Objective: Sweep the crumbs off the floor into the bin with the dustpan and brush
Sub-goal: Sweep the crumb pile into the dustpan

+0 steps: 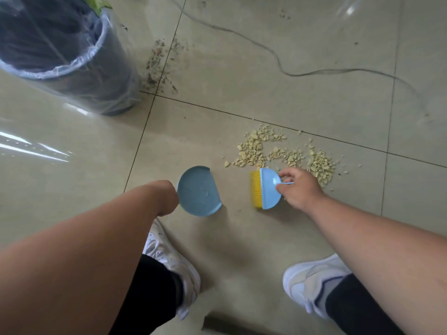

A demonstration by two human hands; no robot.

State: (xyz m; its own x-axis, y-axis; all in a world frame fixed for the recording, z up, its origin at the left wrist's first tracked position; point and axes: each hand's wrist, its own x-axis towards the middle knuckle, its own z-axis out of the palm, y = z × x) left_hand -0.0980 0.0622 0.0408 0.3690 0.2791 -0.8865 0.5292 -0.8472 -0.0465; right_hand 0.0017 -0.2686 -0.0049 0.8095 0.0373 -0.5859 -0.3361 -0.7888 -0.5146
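While the right hand (298, 189) grips one brush (264, 188), bristles pointing left, the left hand (167, 198) holds one dustpan (198, 191), mouth facing right; crumbs (285, 153) lie just beyond.

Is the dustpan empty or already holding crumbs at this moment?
Empty. The dustpan shows a bare blue inside, and the crumbs lie on the floor beyond the brush.
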